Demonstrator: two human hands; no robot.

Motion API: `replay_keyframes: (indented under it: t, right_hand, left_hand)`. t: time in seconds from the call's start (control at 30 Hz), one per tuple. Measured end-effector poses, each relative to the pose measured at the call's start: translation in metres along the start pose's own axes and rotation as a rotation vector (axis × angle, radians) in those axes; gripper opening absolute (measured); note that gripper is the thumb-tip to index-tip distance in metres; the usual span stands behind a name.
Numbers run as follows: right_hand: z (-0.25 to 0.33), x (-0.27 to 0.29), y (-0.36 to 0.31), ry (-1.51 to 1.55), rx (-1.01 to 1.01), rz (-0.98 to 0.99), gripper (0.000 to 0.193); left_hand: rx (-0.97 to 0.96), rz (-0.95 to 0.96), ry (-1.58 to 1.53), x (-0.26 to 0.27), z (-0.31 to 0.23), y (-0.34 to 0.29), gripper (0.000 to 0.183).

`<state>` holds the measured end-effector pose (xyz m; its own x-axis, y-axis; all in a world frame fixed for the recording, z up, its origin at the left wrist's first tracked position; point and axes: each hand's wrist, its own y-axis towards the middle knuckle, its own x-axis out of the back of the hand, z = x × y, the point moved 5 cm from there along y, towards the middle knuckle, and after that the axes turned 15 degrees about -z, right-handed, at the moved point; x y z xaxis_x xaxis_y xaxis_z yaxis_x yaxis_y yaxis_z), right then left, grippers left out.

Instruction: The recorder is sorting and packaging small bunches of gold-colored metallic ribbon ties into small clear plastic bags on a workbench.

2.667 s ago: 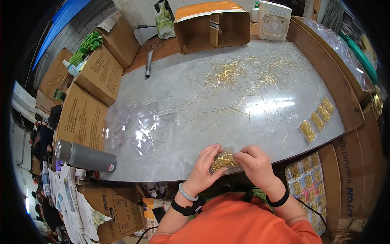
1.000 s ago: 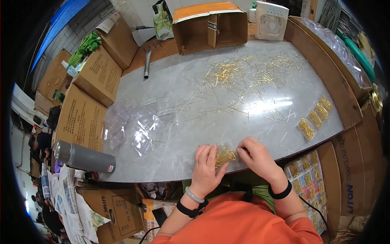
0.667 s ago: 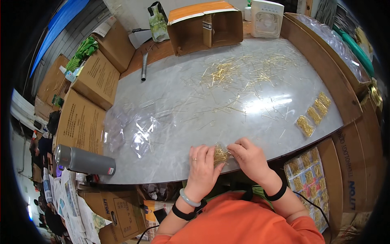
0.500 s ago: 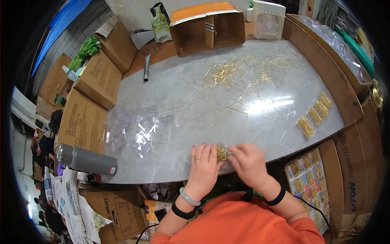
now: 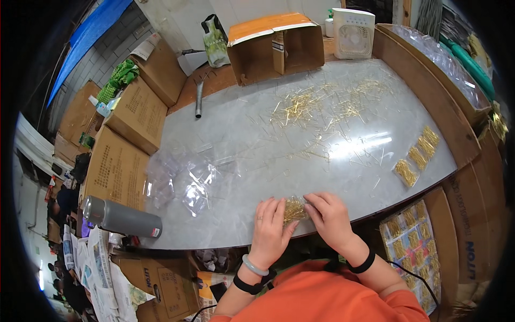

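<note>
A small clear plastic bag of gold wire pins (image 5: pixel 294 210) lies at the near edge of the table, between both hands. My left hand (image 5: pixel 268 228) grips its left side, with the thumb along the near edge. At the other end, my right hand (image 5: pixel 331 219) pinches the bag's right edge between thumb and fingers. Loose gold pins (image 5: pixel 300 107) are heaped and scattered across the far middle of the table. Several filled bags (image 5: pixel 417 156) lie in a row on the right. Clear empty bags (image 5: pixel 188 182) are spread at the left.
A grey bottle (image 5: pixel 126 217) stands at the near left beside cardboard boxes (image 5: pixel 115 166). An orange-topped carton (image 5: pixel 273 48) and a white fan (image 5: pixel 354 33) line the back. A metal tube (image 5: pixel 199 99) lies far left. Below the right edge sits a box of filled bags (image 5: pixel 410 241).
My right hand has settled onto the bag's right edge, where it was blurred by motion before. The whole view has shifted slightly, so the table sits lower in the picture.
</note>
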<state>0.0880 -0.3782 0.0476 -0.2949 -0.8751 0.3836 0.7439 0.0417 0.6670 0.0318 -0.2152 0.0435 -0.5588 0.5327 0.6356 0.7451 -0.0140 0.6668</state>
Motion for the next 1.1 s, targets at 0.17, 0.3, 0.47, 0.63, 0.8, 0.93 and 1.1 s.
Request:
replay_keyframes:
  t: [0.17, 0.3, 0.47, 0.63, 0.8, 0.93, 1.1]
  right_hand:
    - [-0.004, 0.002, -0.003, 0.116, -0.097, 0.048, 0.020]
    - [0.005, 0.002, 0.004, 0.211, -0.134, -0.017, 0.022]
    - [-0.001, -0.007, 0.003, 0.113, 0.044, 0.071, 0.025]
    - [0.007, 0.013, -0.004, 0.104, -0.065, 0.134, 0.031]
    - [-0.008, 0.005, -0.016, 0.108, -0.101, 0.171, 0.033]
    - [-0.010, 0.001, -0.003, 0.103, -0.218, 0.049, 0.030]
    - [0.012, -0.003, -0.004, 0.052, 0.122, -0.004, 0.026]
  left_hand:
    - [-0.001, -0.015, 0.011, 0.001, 0.007, 0.003, 0.063]
    - [0.018, -0.026, -0.075, -0.002, 0.011, -0.001, 0.062]
    - [0.075, -0.081, -0.122, -0.001, 0.017, -0.005, 0.065]
    - [0.132, -0.065, -0.165, -0.001, 0.018, -0.001, 0.067]
    - [0.101, -0.005, -0.195, -0.005, 0.020, -0.002, 0.070]
    - [0.082, 0.026, -0.184, -0.005, 0.017, -0.002, 0.067]
    - [0.090, 0.032, -0.186, -0.004, 0.016, -0.002, 0.066]
